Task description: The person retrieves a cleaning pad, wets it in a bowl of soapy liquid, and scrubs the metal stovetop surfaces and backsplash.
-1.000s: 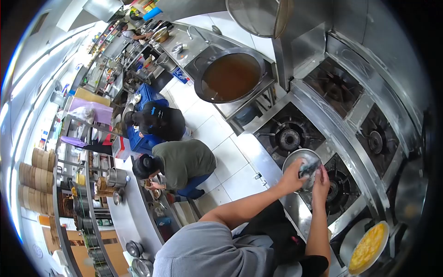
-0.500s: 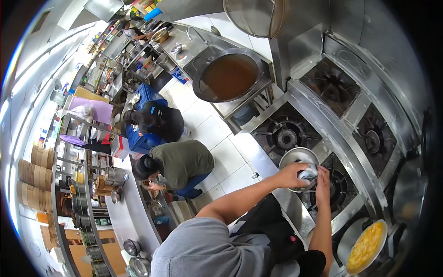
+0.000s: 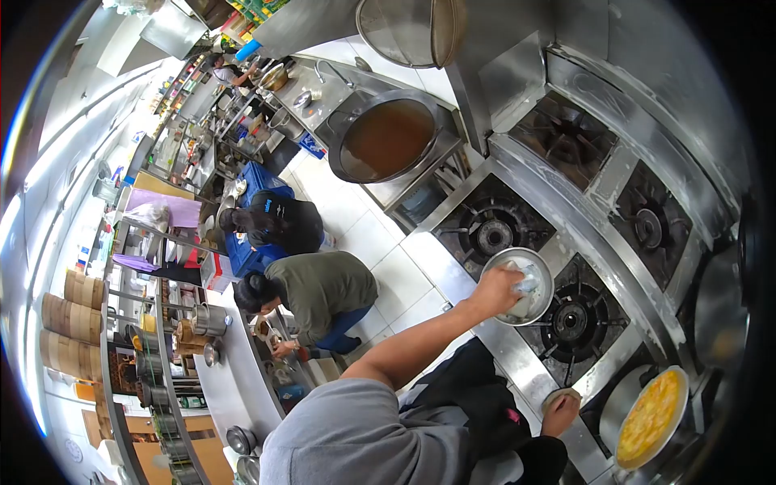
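Observation:
My left hand [image 3: 497, 293] reaches into a shallow metal bowl [image 3: 543, 301] at the front burners. Its fingers are closed on a crumpled bluish-white piece [image 3: 529, 283], like a bag or cloth. Some pale wet matter lies in the bowl. Lower down, at the stove's front edge, my right hand [image 3: 559, 415] is closed around a small tan, cloth-like thing [image 3: 561, 395], whose kind I cannot make out. A pan of yellow food [image 3: 651, 419] stands to the right of this hand.
Beside the bowl is a bare burner [image 3: 571, 322], with another burner [image 3: 495, 236] beyond it. A large wok of brown liquid [image 3: 388, 139] sits farther off. Two people [image 3: 319, 295] bend over the counter at left; another works at the back.
My right hand has left the bluish-white piece and moved down to the tan thing at the stove's edge. My left hand keeps the piece, now lower in the bowl.

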Action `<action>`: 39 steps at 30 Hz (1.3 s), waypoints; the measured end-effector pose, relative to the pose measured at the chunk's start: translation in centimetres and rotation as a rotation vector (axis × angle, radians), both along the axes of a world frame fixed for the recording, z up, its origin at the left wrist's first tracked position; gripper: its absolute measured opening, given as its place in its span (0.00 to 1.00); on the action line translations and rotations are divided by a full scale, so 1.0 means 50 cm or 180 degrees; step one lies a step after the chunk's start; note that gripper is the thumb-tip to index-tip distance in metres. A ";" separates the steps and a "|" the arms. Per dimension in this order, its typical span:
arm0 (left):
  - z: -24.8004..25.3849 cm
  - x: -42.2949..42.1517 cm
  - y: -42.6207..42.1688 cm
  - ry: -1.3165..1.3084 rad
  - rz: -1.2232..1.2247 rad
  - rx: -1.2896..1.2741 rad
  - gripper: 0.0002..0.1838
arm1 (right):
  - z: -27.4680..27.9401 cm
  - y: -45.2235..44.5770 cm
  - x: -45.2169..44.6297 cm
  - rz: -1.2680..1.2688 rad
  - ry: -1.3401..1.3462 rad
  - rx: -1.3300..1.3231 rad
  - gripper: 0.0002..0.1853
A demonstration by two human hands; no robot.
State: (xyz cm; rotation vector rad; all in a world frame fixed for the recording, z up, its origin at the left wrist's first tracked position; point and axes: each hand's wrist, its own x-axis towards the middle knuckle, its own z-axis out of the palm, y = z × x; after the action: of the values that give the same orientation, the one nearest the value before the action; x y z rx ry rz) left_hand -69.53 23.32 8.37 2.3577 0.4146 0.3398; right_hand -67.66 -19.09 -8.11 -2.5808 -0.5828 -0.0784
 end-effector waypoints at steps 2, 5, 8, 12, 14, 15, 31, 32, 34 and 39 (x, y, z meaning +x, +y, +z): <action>0.012 0.006 -0.007 -0.0020 0.0059 0.0069 0.15 | -0.006 -0.004 -0.008 0.0070 -0.0173 0.0004 0.12; 0.050 0.010 -0.019 -0.0122 0.0224 0.0155 0.15 | -0.003 0.019 -0.006 -0.0006 -0.0278 -0.0008 0.12; 0.055 0.017 -0.013 -0.0194 0.0343 0.0032 0.15 | 0.000 0.051 0.001 -0.0203 -0.0363 0.0102 0.12; -0.052 0.014 0.010 0.0024 0.0653 -0.1379 0.11 | -0.043 0.064 -0.001 -0.0759 -0.0264 0.0166 0.10; -0.042 0.049 0.003 -0.0007 0.1109 -0.2833 0.14 | -0.102 0.052 -0.004 -0.0966 -0.0237 0.0261 0.09; -0.098 0.079 0.027 -0.0101 0.1047 -0.3338 0.13 | -0.114 0.035 -0.010 -0.1093 -0.0149 0.0300 0.08; -0.061 1.166 -0.441 -0.0583 -0.2474 0.1019 0.25 | -0.026 0.064 0.008 -0.1701 0.0448 -0.0264 0.09; -0.074 1.182 -0.463 -0.0415 -0.2547 0.1422 0.22 | -0.026 0.061 0.011 -0.1689 0.0514 -0.0273 0.09; -0.116 1.144 -0.480 -0.0052 -0.3000 0.1524 0.27 | -0.024 0.059 0.013 -0.1686 0.0522 -0.0282 0.09; -0.144 1.014 -0.456 -0.0377 -0.3771 0.2164 0.31 | -0.026 0.060 0.018 -0.1724 0.0394 -0.0135 0.08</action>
State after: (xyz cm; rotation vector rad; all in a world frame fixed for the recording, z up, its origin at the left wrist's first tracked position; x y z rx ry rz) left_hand -18.82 0.54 1.19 2.7032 -1.3111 0.0250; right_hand -66.75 -16.11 -9.40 -2.6892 0.1711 -0.0854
